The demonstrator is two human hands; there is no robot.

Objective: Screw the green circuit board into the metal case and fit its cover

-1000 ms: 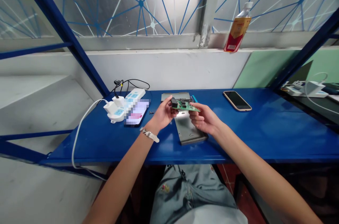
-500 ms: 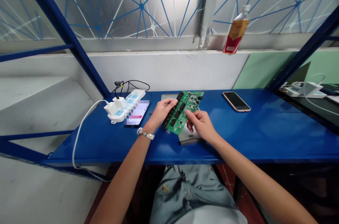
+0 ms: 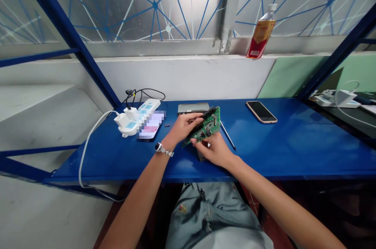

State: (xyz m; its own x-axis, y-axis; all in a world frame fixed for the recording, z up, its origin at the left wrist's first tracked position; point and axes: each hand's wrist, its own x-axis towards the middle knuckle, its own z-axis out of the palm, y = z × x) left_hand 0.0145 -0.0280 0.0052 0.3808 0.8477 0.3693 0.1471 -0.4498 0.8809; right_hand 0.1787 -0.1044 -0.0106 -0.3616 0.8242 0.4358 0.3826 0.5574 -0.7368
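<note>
Green circuit board (image 3: 213, 124) is held between both hands, tilted, component side turned toward the camera, black connector strip along its far left edge. It appears to be held above the bench (image 3: 293, 143); contact with anything underneath cannot be told.

Left hand (image 3: 182, 128) is placed at the board's left. Grip is narrow, fingers and thumb laid at the connector strip. Right hand (image 3: 216, 150) is placed at the board's near edge. Grip also narrow, board pinched there, thumb at the near left part; remaining fingers are hidden under the board, so exact contact cannot be told.

Grey metal unit (image 3: 192, 107) is seen just behind the board. Grey metal piece (image 3: 201, 157) is seen on the near side of the board, mostly covered by the right hand; whether it is joined to the unit cannot be told. Slim tool (image 3: 228, 135) is laid right of the board, untouched. Small dark bits (image 3: 167, 125), maybe screws, are scattered left of the board; lit phone (image 3: 152, 125) and power strip (image 3: 150, 104) farther left.

Step judged: in-hand handling, board being angled or looked over; no fastening seen. Next move, as judged, calls for edges only to be gripped, components not pressed, and tilt to be settled before any lowering. Board corner could be knocked on the grey metal piece if lowered carelessly.
</note>
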